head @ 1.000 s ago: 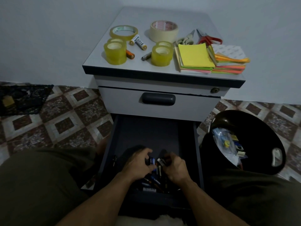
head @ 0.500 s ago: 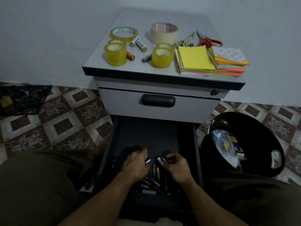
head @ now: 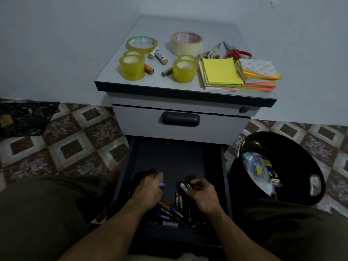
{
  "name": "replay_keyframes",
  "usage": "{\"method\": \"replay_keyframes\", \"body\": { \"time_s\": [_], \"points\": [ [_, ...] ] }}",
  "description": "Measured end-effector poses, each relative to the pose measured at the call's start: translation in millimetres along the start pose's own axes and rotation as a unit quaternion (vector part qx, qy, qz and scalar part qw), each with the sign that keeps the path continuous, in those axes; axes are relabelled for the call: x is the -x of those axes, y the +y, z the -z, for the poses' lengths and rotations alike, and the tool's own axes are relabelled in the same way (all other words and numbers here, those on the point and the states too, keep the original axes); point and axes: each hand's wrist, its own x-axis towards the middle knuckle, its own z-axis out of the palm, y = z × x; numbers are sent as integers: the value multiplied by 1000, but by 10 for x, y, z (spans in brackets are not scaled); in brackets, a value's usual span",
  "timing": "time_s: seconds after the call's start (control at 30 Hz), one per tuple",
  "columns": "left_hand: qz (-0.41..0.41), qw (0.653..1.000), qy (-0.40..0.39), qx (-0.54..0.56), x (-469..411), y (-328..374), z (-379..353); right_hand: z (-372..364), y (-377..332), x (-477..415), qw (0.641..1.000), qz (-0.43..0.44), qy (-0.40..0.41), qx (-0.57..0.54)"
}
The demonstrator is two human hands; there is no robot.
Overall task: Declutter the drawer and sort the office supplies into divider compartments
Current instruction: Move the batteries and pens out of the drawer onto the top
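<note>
Batteries (head: 170, 211) lie heaped at the near end of the open drawer (head: 169, 157); over the drawer's near left, the left hand (head: 148, 191) curls its fingers round a blue-tipped cell (head: 162, 184) (only the tip shows); over its near right, the right hand (head: 202, 193) pinches two white-and-black cells (head: 185, 187) between thumb and fingers; above the drawer, the grey surface (head: 162, 82) carries tape rolls (head: 131, 67), sticky notes (head: 222, 74), scissors (head: 235, 52) and a few spare batteries (head: 160, 56); right of the drawer stands a black bin (head: 282, 144) holding wrappers.
</note>
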Motion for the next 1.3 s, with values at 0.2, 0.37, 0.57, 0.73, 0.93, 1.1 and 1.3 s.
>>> {"method": "replay_keyframes", "body": {
  "time_s": [0.2,0.37,0.57,0.73,0.93,1.1,1.3],
  "points": [
    [43,994,9,103,23,-135,33,-12,-40,8,1000,-5,-10,-25],
    [145,961,48,229,-10,-78,66,8,-150,86,996,-3,-34,-79],
    [191,909,14,369,12,146,283,-13,-237,156,994,29,-36,-102],
    [192,889,-5,417,136,309,515,52,-401,290,990,76,-45,-109],
    [171,879,2,445,368,524,886,204,-755,479,983,116,-63,-126],
    [120,882,69,450,627,740,1432,425,-1252,777,974,182,-102,-83],
    [64,877,195,435,725,1012,2374,688,-2165,1182,946,306,-103,-1]
  ]
}}
